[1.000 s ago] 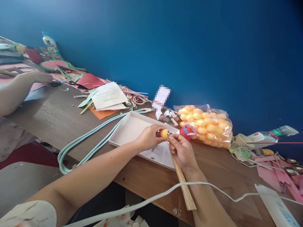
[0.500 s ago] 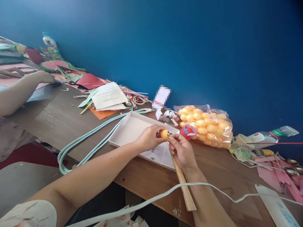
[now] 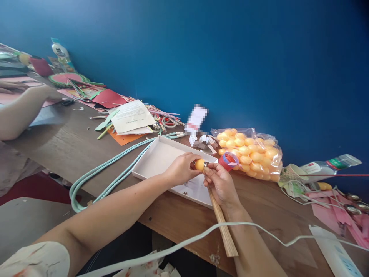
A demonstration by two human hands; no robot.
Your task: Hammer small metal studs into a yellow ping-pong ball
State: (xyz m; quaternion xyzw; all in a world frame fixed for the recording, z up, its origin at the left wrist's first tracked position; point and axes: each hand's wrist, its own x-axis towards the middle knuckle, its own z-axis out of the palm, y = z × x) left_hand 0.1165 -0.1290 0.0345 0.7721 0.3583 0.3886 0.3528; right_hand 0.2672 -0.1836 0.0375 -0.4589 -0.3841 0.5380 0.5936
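My left hand (image 3: 184, 166) is closed round a yellow-orange plastic ball (image 3: 199, 164), like a table tennis ball, above a shallow white box lid (image 3: 152, 157). The thumb and fingers of my right hand (image 3: 220, 181) pinch a small shiny metal piece (image 3: 205, 164) against the ball's right side. A flat wooden stick (image 3: 223, 227) runs out from under my right hand toward the table's front edge; how its upper end is held is hidden. Small metal bits (image 3: 185, 193) lie in the lid.
Behind my right hand stand a red tape roll (image 3: 227, 159) and a clear bag of yellow balls (image 3: 256, 154). Light-green cords (image 3: 106, 163) loop to the left. A white cable (image 3: 184, 245) crosses the foreground. Another person's arm (image 3: 23, 107) rests at far left. A bottle (image 3: 319, 169) lies right.
My hands stay at the ball, with only slight shifts of the right fingers on the metal piece. The other person's hand at the left has moved a little left.
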